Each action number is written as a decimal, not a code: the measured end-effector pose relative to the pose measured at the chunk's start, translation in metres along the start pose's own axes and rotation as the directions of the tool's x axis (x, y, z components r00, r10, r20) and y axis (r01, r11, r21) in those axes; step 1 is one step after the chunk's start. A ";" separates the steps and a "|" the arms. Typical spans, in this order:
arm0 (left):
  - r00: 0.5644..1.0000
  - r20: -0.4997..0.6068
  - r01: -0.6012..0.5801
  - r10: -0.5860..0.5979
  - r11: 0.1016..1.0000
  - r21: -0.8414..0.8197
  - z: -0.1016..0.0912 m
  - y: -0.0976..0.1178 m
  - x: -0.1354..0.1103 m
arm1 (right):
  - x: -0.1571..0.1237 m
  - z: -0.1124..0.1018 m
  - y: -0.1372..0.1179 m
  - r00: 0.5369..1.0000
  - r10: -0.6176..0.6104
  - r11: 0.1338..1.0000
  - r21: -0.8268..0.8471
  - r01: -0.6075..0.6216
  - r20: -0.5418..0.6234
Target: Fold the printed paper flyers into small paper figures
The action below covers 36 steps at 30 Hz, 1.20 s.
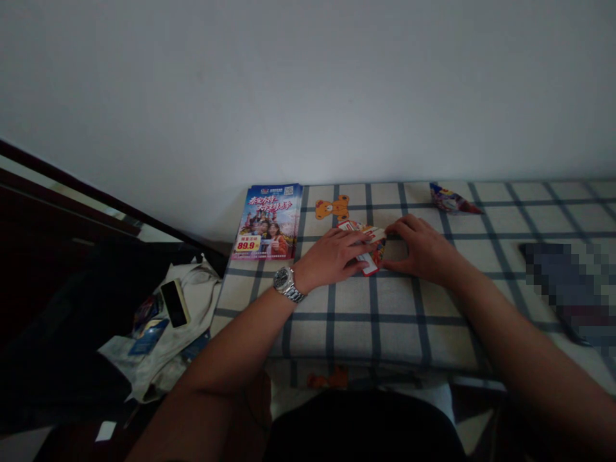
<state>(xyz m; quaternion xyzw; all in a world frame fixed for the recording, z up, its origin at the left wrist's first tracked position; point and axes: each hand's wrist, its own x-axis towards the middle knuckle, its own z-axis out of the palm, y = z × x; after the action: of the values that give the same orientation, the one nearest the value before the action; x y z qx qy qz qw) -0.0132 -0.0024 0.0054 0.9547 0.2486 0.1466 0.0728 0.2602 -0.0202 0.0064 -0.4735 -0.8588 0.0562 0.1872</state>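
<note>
A small folded flyer (369, 262), printed in red, white and yellow, lies on the checked tablecloth. My left hand (332, 256), with a metal watch (287, 284) at its wrist, lies over the flyer's left part and holds it down, fingers toward the right. At the flyer's right edge, my right hand (418, 251) holds it between thumb and fingers, which sit at separate places along that edge. Part of the flyer is hidden under the left fingers. Left of both hands is a stack of colourful flyers (264, 224), top one marked 89.9.
A folded paper piece (452, 200) stands by the wall at the back right. A dark, pixelated flat object (568, 289) lies on the right of the checked tablecloth (356, 333). Below the table's left edge, a phone (176, 303) rests on a pale bag (199, 292).
</note>
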 end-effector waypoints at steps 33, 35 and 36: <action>1.000 -0.003 0.028 -0.028 1.000 0.004 0.001 -0.004 0.000 | 0.000 0.003 -0.004 1.000 0.020 0.998 -0.061 -0.019 0.012; 1.000 -0.002 0.028 -0.028 1.000 0.009 0.000 -0.004 0.000 | 0.000 0.004 -0.004 1.000 0.020 0.998 -0.062 -0.020 0.008; 1.000 -0.002 0.029 -0.029 1.000 0.010 0.000 -0.004 0.000 | 0.000 0.004 -0.004 1.000 0.016 0.998 -0.060 -0.016 0.006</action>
<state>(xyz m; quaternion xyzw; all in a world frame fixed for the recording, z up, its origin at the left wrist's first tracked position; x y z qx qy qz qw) -0.0150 0.0012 0.0042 0.9512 0.2631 0.1452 0.0698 0.2562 -0.0223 0.0038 -0.4856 -0.8569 0.0334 0.1699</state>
